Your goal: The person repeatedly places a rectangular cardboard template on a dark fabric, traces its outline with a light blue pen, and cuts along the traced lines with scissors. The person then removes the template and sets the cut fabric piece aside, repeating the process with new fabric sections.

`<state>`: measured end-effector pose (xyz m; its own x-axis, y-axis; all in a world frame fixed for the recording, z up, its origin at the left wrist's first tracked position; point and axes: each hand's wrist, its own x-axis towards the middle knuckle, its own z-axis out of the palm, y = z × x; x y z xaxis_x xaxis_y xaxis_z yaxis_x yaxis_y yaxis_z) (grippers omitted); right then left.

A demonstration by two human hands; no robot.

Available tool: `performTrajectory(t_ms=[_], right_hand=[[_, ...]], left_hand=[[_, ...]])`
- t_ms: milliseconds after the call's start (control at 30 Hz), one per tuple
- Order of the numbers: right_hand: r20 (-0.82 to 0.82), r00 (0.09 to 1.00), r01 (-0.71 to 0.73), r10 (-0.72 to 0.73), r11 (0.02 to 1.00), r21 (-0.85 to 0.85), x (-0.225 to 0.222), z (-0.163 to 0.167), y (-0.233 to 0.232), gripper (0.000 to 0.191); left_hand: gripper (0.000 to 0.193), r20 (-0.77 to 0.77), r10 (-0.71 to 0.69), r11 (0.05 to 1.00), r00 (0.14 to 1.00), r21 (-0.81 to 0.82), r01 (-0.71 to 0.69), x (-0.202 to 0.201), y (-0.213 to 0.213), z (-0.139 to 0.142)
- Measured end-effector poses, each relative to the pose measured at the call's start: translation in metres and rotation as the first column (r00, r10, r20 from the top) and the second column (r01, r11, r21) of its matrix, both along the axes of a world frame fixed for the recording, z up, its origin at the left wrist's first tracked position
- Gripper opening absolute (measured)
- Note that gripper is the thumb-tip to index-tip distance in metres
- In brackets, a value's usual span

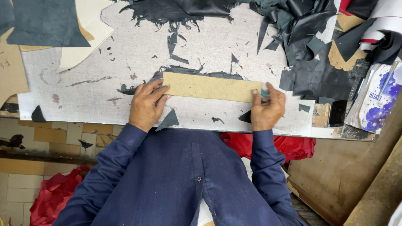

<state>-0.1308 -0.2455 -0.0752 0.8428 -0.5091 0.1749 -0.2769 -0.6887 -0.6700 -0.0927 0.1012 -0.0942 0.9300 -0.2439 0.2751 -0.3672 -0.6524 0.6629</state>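
Worktop point(125, 54): grey scored cutting board, littered with dark offcuts, bigger heap of black scraps point(310, 50) at the far right. Dark leather piece point(197, 72) lies mid-board, mostly hidden under the long tan card template point(211, 87); only its ragged edges show. Left hand point(145, 104) presses flat on the template's left end, fingers spread, nothing enclosed. Right hand point(267, 109) sits at the right end, grip closed around a small teal-handled tool point(264, 93), blade hidden. To cut well, I'd judge: keep firm down-pressure on the template so it can't slide, run the blade tight along the card edge, left fingertips back from that edge.
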Motion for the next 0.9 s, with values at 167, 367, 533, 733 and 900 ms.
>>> performTrajectory(t_ms=[167,367,533,733,900], right_hand=[[0.007,0.903,-0.394,0.429,0.835,-0.384,-0.003,0.02,-0.038,0.05],[-0.046,0.96,-0.274,0.276,0.895,-0.352,-0.006,0.013,-0.064,0.042],[0.043,0.994,-0.078,0.103,0.918,-0.389,-0.002,-0.005,-0.067,0.027],[0.002,0.992,0.107,-0.128,0.841,0.53,-0.007,-0.009,-0.051,0.025],[-0.073,0.951,-0.31,0.302,0.91,-0.276,-0.021,0.001,-0.019,0.077]], left_hand=[[0.027,0.053,0.018,0.999,0.998,0.032,-0.02,-0.002,-0.002,-0.001],[0.03,0.105,0.039,0.998,0.994,0.047,-0.044,-0.003,-0.007,0.001],[0.032,0.1,0.035,0.998,0.994,0.045,-0.039,-0.003,-0.004,-0.003],[0.032,0.087,0.061,0.998,0.994,0.012,-0.062,-0.002,0.003,0.0],[0.032,0.093,0.063,0.998,0.994,0.015,-0.064,-0.003,0.003,0.0]])
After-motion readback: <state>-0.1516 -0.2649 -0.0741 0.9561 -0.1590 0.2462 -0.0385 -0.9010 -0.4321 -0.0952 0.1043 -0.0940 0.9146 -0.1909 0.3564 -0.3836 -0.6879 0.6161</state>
